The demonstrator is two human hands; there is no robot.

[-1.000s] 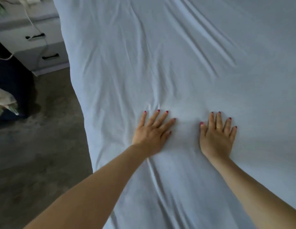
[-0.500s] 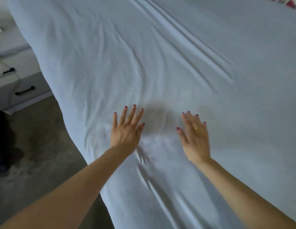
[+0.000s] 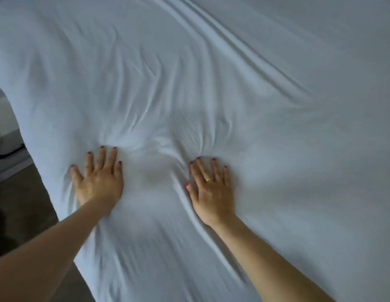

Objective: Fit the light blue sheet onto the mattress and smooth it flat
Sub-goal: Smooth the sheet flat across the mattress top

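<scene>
The light blue sheet covers the mattress and fills most of the view. It is creased: folds fan out ahead of both hands and long ridges run diagonally across the upper right. My left hand lies palm down on the sheet near the bed's left edge, fingers spread. My right hand, with a gold ring, presses flat on the sheet a little to the right, fingers apart. Neither hand grips fabric. The mattress itself is hidden under the sheet.
The bed's left edge runs diagonally down the left side. Beyond it lies a brown floor. A pale drawer unit with a dark handle stands at the far left.
Both hands, lifted slightly half a second ago, are pressed flat on the sheet again and have pushed farther up the bed. Fresh creases bunch ahead of the fingertips. The view has shifted right.
</scene>
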